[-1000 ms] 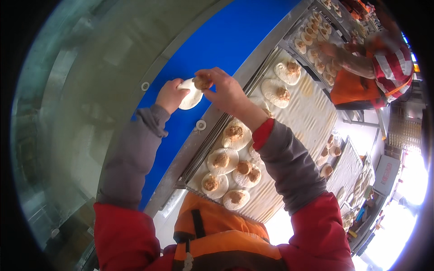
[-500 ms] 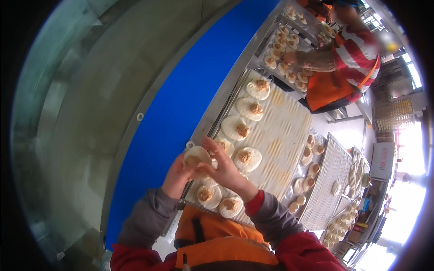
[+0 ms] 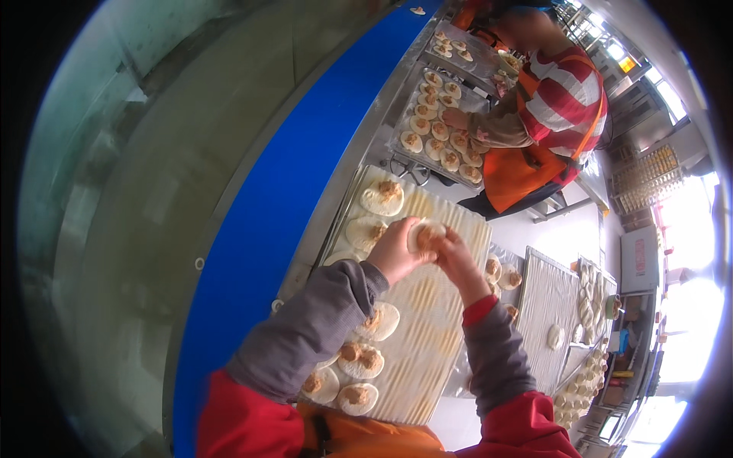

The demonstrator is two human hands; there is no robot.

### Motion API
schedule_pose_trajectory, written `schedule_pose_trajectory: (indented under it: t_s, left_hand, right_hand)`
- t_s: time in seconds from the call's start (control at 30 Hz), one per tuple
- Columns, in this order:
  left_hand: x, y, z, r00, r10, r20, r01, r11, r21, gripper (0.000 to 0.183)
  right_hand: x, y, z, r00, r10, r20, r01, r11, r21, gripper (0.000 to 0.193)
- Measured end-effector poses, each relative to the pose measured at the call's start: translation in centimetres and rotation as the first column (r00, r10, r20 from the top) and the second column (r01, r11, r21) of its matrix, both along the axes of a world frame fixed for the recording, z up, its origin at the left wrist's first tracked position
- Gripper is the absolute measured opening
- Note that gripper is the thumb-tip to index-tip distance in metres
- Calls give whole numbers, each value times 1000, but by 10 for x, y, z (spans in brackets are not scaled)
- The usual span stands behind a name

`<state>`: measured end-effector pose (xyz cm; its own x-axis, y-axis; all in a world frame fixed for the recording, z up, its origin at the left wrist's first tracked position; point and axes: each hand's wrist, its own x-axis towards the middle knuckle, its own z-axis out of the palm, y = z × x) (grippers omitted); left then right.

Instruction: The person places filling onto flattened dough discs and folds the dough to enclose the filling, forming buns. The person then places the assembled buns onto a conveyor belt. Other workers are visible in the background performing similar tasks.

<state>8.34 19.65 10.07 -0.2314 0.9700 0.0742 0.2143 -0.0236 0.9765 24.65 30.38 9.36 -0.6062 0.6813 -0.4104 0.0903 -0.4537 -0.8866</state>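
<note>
- Head view: a single dough round (image 3: 417,230) bearing brown filling (image 3: 430,240), raised over the ridged tray (image 3: 427,343), set between the two hands and touching both, so that neither is the nearer
- Left hand (image 3: 397,255): gripping the dough round, which lies to its right and slightly forward
- Right hand (image 3: 460,263): fingers gathered against the dough round's right edge, the round lying to its left and forward
- Long axis: cannot be told, since fingers cover the lower edge
- Surroundings: filled dough rounds (image 3: 389,321) along the tray's left side, nearer the left hand; blue belt (image 3: 286,172) farther left
</note>
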Motion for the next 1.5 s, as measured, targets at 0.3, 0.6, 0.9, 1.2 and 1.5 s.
schedule_pose_trajectory:
  t_s: [0.3, 0.6, 0.9, 1.2, 1.5]
  left_hand:
    - [-66, -67, -37, 960, 247, 135, -221, 958, -181, 40]
    - [-86, -213, -6, 857, 457, 238, -347, 853, -391, 29]
    - [-37, -305, 12, 872, 486, -61, -469, 792, -391, 22]
    - [30, -256, 10, 825, 2, -566, -67, 993, -93, 38]
    - [43, -228, -30, 595, -208, -776, 169, 977, -133, 20]
  right_hand:
    - [-34, 109, -80, 661, -284, 695, -541, 461, 703, 40]
    - [-35, 133, -88, 812, 48, 581, -524, 498, 691, 63]
    - [7, -16, -28, 903, -218, 372, -252, 433, 865, 18]
    - [54, -249, -22, 775, 139, 616, -616, 385, 687, 47]
    - [62, -280, -49, 824, -19, 567, -534, 311, 786, 27]
